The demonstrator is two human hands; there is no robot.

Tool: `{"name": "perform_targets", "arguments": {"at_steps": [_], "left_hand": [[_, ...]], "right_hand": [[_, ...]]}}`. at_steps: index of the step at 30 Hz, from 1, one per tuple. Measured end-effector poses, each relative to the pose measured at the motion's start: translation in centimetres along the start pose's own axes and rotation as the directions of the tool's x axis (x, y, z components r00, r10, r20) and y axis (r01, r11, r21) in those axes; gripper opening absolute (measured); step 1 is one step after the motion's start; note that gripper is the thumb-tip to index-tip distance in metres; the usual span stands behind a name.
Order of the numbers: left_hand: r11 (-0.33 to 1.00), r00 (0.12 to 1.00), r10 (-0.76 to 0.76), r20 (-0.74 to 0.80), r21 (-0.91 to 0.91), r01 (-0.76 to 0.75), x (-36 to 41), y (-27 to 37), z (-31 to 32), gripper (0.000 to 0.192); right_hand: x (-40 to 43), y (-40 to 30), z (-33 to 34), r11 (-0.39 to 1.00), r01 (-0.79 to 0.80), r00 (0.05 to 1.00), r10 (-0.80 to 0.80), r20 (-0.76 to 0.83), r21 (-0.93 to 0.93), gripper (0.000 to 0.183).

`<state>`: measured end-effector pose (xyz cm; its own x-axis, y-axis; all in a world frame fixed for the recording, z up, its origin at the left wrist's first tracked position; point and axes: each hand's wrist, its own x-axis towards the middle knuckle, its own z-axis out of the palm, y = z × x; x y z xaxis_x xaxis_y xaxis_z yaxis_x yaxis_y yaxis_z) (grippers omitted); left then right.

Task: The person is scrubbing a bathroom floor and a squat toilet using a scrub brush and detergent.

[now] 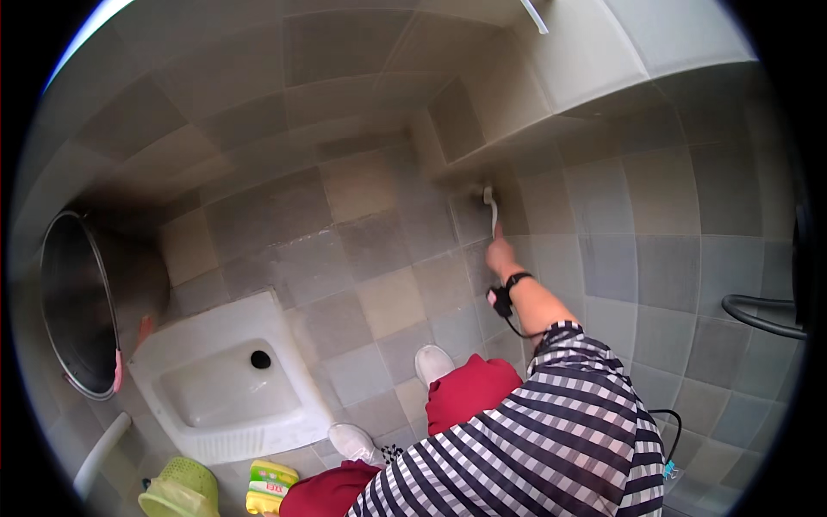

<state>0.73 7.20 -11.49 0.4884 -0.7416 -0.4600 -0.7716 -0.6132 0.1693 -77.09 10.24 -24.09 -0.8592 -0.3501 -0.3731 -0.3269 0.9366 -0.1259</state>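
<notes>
In the head view my right hand [501,256] is closed around the handle of a white brush [493,205], whose head is at the tiled floor by the foot of the wall, under a ledge. A dark strap and a small black device sit on that wrist. My left hand is almost wholly hidden low in the picture; only a bit of skin shows at the lower end of a yellow and green bottle [272,486], and whether it grips the bottle cannot be told. A white squat toilet pan [284,388] is set in the floor to the left.
A large dark bucket [139,271] with a pink-gripped handle stands at the left wall. Below it are a white pipe [103,452] and a green plastic basket [194,481]. A tiled ledge [568,90] juts out above the brush, and a grey hose [756,315] hangs at right.
</notes>
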Motion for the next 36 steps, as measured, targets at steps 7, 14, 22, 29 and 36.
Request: {"name": "perform_targets", "arguments": {"at_steps": [7, 14, 22, 29, 36], "left_hand": [[1.0, 1.0, 0.0, 0.027, -0.006, 0.0, 0.5, 0.5, 0.1, 0.038], [1.0, 0.998, 0.004, 0.056, -0.02, -0.003, 0.6, 0.4, -0.3, 0.036], [0.999, 0.997, -0.003, 0.083, -0.04, 0.006, 1.3, 0.1, -0.7, 0.035], [0.996, 0.993, -0.002, 0.118, -0.087, 0.012, 1.6, -0.7, -2.0, 0.034], [0.961, 0.958, 0.061, 0.279, -0.275, 0.019, 3.5, 1.0, -7.2, 0.032]], "right_hand": [[-4.0, -3.9, 1.6, 0.968, 0.229, 0.957, -0.243, 0.157, 0.103, 0.07], [-6.0, -2.5, -1.4, 0.984, 0.175, 0.956, -0.162, 0.244, -0.032, 0.072], [-13.1, 11.1, 1.1, 0.99, -0.067, 0.974, 0.092, 0.207, -0.121, 0.075], [-17.0, 12.1, 2.3, 0.963, -0.209, 0.92, 0.253, 0.298, -0.172, 0.076], [-12.7, -0.3, 2.0, 0.98, 0.198, 0.945, -0.193, 0.264, 0.011, 0.07]]}}
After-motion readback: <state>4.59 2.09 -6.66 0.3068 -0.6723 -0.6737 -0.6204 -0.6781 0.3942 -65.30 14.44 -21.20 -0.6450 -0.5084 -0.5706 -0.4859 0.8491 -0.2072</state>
